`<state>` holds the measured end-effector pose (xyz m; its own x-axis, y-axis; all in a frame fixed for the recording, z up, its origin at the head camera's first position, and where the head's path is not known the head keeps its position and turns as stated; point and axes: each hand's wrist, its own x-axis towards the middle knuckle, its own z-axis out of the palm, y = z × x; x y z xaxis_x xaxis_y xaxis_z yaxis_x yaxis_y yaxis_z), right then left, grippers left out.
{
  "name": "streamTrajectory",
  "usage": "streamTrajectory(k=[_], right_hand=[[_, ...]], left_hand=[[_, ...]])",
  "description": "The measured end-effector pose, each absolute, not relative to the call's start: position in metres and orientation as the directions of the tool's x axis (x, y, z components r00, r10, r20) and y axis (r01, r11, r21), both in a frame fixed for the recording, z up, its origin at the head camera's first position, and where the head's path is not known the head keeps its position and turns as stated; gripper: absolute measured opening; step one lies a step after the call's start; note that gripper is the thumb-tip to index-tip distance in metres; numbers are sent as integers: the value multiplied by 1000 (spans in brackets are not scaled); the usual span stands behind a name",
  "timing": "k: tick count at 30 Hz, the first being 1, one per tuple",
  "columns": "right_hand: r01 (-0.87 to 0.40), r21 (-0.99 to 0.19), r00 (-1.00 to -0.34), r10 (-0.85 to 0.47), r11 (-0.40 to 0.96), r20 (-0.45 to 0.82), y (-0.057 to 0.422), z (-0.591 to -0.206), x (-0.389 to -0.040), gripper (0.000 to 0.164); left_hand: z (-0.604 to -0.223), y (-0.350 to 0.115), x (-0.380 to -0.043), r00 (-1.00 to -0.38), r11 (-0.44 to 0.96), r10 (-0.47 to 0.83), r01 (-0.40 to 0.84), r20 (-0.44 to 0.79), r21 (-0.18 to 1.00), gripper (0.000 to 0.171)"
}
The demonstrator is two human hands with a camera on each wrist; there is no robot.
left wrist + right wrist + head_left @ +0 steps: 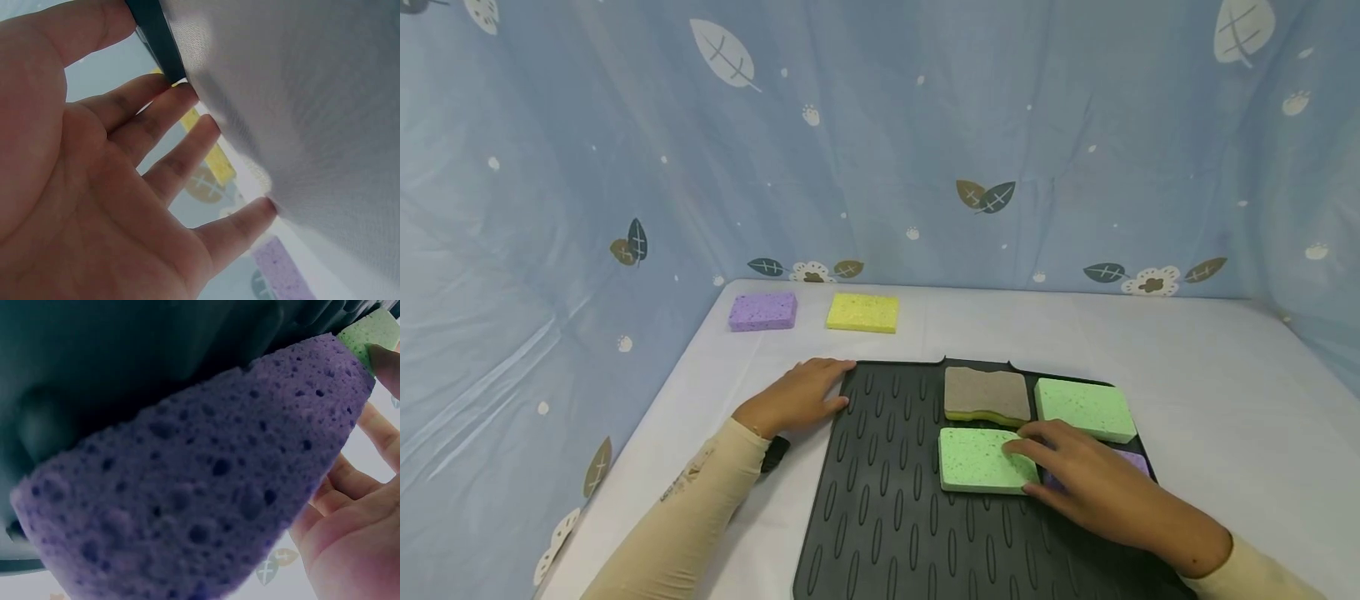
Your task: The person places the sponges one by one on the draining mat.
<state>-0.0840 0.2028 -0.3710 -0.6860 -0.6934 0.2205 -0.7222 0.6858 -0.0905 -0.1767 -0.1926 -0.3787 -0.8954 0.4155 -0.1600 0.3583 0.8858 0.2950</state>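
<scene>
A light green sponge (977, 460) lies on a black ridged mat (868, 508). My right hand (1082, 479) holds this sponge at its right end, with the thumb at the near edge and fingers over the top and far side. Under that hand a purple sponge (206, 462) is partly hidden in the head view. At the mat's far left corner, my left hand (797, 396) rests with spread fingers, touching the mat's edge; the left wrist view shows its palm holding nothing. A brown-topped yellow sponge (987, 393) and another green sponge (1086, 408) sit on the mat behind.
Beyond the mat, a purple sponge (763, 312) and a yellow sponge (862, 312) lie on the white tablecloth (1210, 375). A blue leaf-patterned curtain (880, 150) hangs behind the table and along its left side.
</scene>
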Motion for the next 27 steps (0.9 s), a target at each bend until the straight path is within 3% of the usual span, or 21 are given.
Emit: streamTrajectory(k=[9,18,21,27], right_hand=[[-722,-66,-683,-693,689,232,205,-368,-82,53],[-675,-88,-682,-573,733,455,223,-352,-95,31],[-625,-145,-716,-490,767,497,237,-347,-107,26],[-474,-263,-832,-329,840,448,276,-348,-137,12]], left_hand=[[-378,-193,-177,-896,887,414,357,-161,294,62],[-378,-193,-177,-897,886,413,356,-156,298,62],[-378,-192,-177,-896,884,416,361,-152,297,62],[-379,-194,-178,-894,881,424,370,-143,295,61]])
